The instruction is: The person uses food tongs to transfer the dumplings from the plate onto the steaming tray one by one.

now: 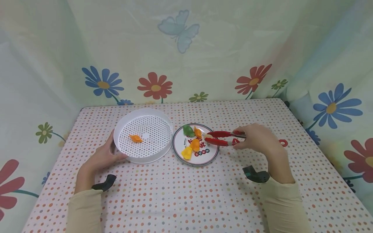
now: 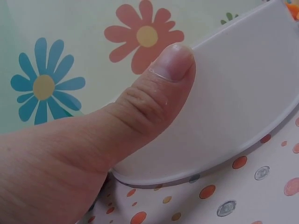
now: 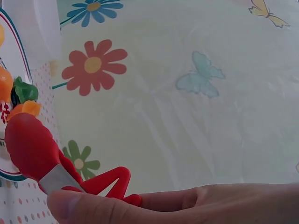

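My left hand (image 1: 102, 157) holds the left side of a round white steamer basket (image 1: 168, 147) with a perforated floor. In the left wrist view the thumb (image 2: 145, 102) lies along its outer wall. One small orange dumpling-shaped piece (image 1: 135, 138) sits inside. My right hand (image 1: 257, 139) grips red-tipped tongs (image 1: 220, 134), their tips over the right part of a printed plate (image 1: 209, 155). Between the tips shows a pale piece (image 1: 208, 136); I cannot tell if they pinch it. On the plate lie a green piece (image 1: 188, 130), orange pieces (image 1: 195, 145) and a yellow one (image 1: 186, 153).
The basket and plate stand side by side on a table with a dotted cloth (image 1: 180, 194). A red ring (image 1: 283, 142) shows just beyond my right hand. A flowered curtain (image 1: 221, 64) hangs behind the table and along both sides.
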Motion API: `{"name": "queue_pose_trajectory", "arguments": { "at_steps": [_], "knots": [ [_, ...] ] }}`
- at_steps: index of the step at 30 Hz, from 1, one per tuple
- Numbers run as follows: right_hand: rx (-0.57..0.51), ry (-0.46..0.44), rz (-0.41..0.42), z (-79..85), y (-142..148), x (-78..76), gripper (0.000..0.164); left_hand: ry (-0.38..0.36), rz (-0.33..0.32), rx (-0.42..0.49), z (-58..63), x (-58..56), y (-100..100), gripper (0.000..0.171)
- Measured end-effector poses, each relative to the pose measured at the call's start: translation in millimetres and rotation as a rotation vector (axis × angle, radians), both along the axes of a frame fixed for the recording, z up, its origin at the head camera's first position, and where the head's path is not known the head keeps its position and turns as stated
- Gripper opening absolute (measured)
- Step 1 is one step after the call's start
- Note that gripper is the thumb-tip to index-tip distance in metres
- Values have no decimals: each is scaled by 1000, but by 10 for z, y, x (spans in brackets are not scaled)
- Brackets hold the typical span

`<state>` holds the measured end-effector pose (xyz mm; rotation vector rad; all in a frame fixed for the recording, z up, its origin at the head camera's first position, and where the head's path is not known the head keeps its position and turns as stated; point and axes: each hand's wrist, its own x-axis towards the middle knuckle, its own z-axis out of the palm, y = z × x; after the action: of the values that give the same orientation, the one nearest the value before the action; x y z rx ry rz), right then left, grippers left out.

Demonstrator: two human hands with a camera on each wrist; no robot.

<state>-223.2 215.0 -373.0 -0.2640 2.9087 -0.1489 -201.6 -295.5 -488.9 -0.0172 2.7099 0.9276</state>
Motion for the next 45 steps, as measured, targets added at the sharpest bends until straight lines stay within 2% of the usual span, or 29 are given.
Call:
{"name": "queue_pose_trajectory", "arguments": {
  "at_steps": [5,8,12,17,20,23,30,34,45],
  "knots": [
    [-26,101,13,104,-52,21,71,-15,15,4,11,17,-8,129],
    [-54,174,8,145,-213,51,73,-22,18,19,2,4,18,129],
    [-80,212,67,86,-724,-5,68,-7,11,36,-10,-23,16,127],
    [-81,170,198,-67,-1537,-186,61,1,11,54,-25,-56,-11,126],
    [-63,158,261,-179,-1833,-300,56,0,17,63,-43,-81,16,126],
    [-31,144,285,-285,-2005,-384,54,-13,31,77,-57,-82,52,127],
    [20,143,300,-385,-2232,-433,54,-7,59,76,-47,-43,18,126],
    [12,141,294,-397,-2236,-440,54,-3,65,68,-38,-50,19,126],
    [-28,63,269,-432,-2189,-489,61,-12,59,66,-64,-44,5,129]
  ]
}}
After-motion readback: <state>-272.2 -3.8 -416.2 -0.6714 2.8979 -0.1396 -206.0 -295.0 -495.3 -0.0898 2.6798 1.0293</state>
